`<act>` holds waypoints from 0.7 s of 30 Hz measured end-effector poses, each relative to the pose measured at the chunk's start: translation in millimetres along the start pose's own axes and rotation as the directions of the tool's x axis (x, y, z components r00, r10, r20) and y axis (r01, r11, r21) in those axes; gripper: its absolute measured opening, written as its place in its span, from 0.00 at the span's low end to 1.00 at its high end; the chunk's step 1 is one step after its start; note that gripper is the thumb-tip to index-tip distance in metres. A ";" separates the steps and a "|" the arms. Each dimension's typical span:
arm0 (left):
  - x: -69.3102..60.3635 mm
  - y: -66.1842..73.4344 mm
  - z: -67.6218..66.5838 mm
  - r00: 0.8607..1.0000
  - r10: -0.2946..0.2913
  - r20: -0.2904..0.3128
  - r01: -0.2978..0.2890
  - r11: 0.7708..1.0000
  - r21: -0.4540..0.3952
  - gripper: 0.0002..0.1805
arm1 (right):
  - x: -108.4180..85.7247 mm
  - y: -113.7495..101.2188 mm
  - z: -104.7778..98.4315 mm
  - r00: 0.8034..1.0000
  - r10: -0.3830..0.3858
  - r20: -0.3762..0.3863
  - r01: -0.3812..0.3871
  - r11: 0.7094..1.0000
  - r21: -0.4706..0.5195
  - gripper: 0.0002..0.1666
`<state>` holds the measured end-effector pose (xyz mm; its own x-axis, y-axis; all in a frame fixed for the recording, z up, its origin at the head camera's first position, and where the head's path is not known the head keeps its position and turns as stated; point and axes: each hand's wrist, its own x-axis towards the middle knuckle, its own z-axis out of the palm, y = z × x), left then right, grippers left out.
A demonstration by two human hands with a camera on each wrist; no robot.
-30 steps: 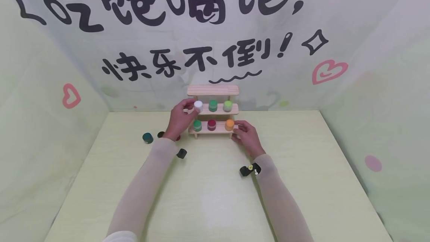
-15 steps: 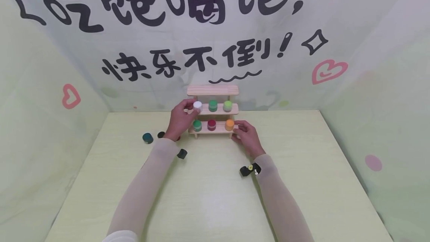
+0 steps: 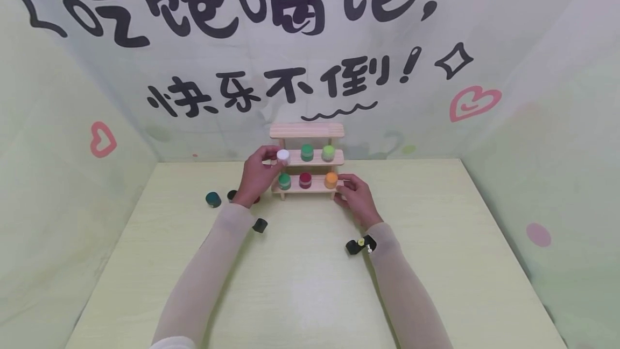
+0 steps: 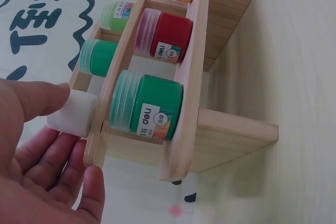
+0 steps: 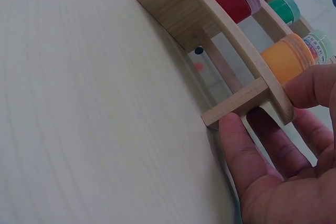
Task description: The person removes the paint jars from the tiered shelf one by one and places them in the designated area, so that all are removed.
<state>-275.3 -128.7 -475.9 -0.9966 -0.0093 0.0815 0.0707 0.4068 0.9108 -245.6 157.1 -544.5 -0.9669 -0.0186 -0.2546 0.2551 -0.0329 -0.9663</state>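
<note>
A wooden three-step display rack [image 3: 307, 131] stands against the back wall. My left hand [image 3: 258, 172] holds a white paint jar [image 4: 76, 113] between thumb and fingers, at the left end of the middle shelf. Beside it on that shelf are a green jar [image 3: 307, 152] and a light green jar [image 3: 328, 153]. The lower shelf carries a green jar [image 4: 147, 103], a dark red jar [image 3: 305, 180] and an orange jar [image 5: 289, 59]. My right hand [image 3: 357, 198] grips the rack's lower right end, thumb by the orange jar and fingers against the leg.
On the table left of the rack lie a dark teal jar [image 3: 213, 199] and a black jar [image 3: 232, 195]. A red one [image 3: 256, 199] is mostly hidden behind my left wrist. Printed cloth walls enclose the back and sides.
My left hand and the white jar have shifted slightly left and down along the middle shelf's end. The right hand and the rack have stayed still.
</note>
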 end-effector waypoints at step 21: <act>-30.7 -9.4 -29.8 0.998 -0.059 0.035 0.061 0.996 -0.062 0.29 | 1.3 2.7 -2.0 1.000 0.001 0.004 -0.001 1.000 -0.013 0.23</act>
<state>-244.1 -159.4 -474.9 -0.9999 -0.0015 0.0140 0.0126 0.3484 0.9373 -246.1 158.9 -547.6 -0.9666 -0.0229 -0.2551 0.2555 -0.0201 -0.9666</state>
